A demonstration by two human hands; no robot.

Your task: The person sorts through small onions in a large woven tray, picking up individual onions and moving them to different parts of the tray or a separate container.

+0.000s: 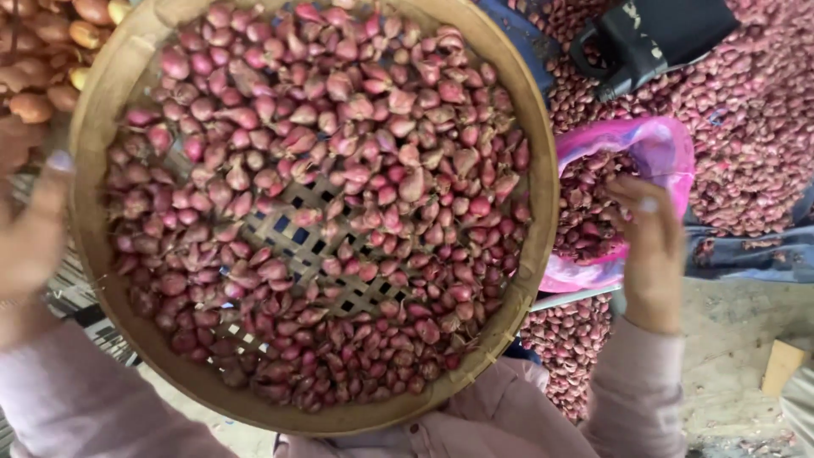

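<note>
A round woven bamboo sieve (102,254) fills most of the view, loaded with several small red shallots (339,170); its lattice bottom shows through near the middle. My left hand (30,229) grips the sieve's left rim, thumb on the edge. My right hand (649,254) is off the sieve, to its right. It holds the edge of a pink plastic bag (657,148) with shallots inside.
A large heap of red shallots (746,110) lies on a blue cloth (746,254) at the right. A black scoop-like container (644,38) rests on the heap. Larger brown onions (42,51) sit at top left. Bare concrete floor (729,356) is at the lower right.
</note>
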